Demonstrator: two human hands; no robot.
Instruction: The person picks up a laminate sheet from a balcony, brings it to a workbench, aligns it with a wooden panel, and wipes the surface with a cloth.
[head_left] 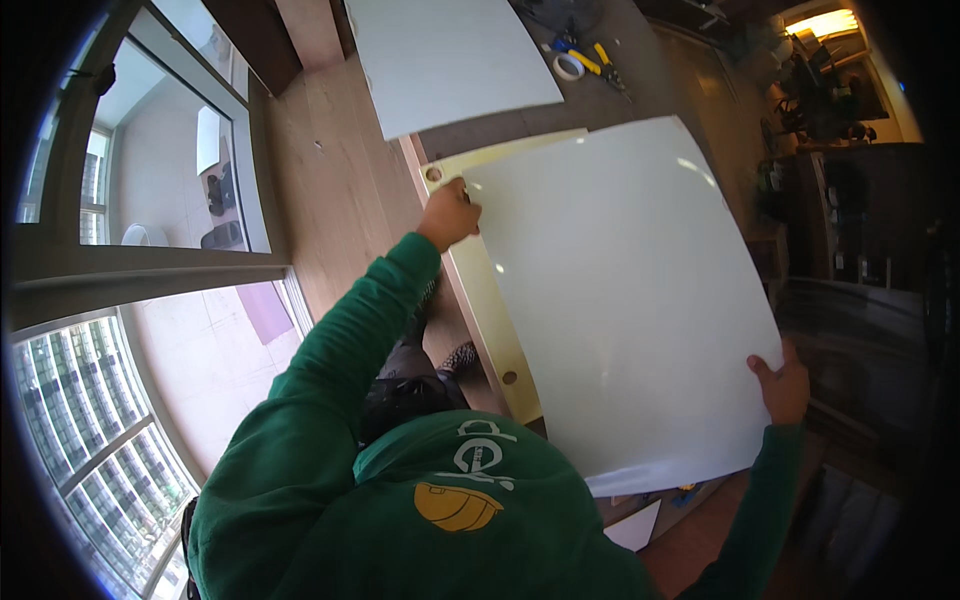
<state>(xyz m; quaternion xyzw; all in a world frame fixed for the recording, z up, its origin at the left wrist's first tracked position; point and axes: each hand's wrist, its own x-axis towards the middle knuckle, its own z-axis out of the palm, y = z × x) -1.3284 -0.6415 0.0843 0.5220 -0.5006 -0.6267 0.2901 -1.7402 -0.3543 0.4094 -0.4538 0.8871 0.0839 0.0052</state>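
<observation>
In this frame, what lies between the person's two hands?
In the head view, only the large glossy white sheet spans the stretch between the left hand at its far left corner and the right hand at its near right edge; nothing rests on it.

White panel [450, 60], tape roll [569, 66], yellow-handled pliers [607, 62], window [150, 170]

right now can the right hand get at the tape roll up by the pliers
Probably not. The right hand grips the near right edge of the big white sheet, while the tape roll lies past the sheet's far edge, beside the yellow pliers. It would likely have to let go and stretch across the whole sheet.
</observation>
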